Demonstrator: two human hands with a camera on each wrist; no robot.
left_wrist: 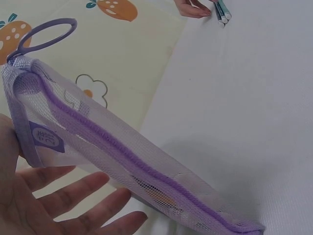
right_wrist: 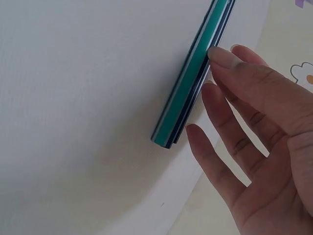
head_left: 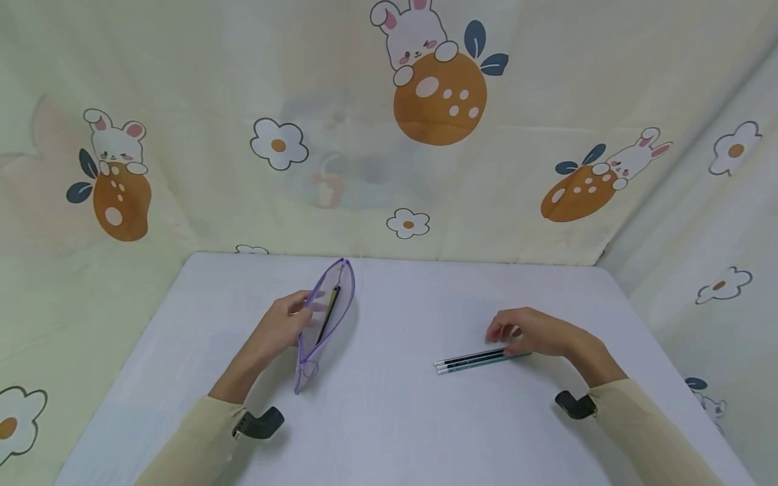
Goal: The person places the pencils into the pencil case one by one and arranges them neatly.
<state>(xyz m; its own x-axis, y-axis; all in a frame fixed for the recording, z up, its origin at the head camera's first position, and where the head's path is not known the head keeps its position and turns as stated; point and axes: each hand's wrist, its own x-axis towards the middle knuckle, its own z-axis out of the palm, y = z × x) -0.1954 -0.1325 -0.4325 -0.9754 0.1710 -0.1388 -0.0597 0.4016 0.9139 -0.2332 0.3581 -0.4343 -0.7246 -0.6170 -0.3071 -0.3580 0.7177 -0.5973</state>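
Your left hand (head_left: 286,324) holds the purple mesh pouch (left_wrist: 110,143) by its near side, thumb over the rim and the other fingers (left_wrist: 73,197) spread fairly straight behind the mesh, so the soft wall seems braced against folding and the mouth gapes. A dark pencil (head_left: 329,312) lies inside, slanting along the opening, which you probably have turned upward so the inside is easy to see. A purple ring (left_wrist: 75,24) hangs off one end of the pouch. Your right hand (head_left: 537,332) is at the loose pencils (head_left: 468,360), which lie side by side on the white surface (head_left: 395,418), to the right of the pouch. Its thumb (right_wrist: 259,81) is at one end of the bundle while the other fingers bend loosely beside it with gaps between, not wrapped around; how firmly the thumb presses, you cannot tell. Being at one end, the hand leaves most of the pencils' length free. For room, you have a broad stretch of surface between pouch and bundle. The far edge, with the patterned curtain (head_left: 200,202) behind it, is the tight side: the pouch's upper tip appears close to it from the head view, while the pencils sit well inside every edge.
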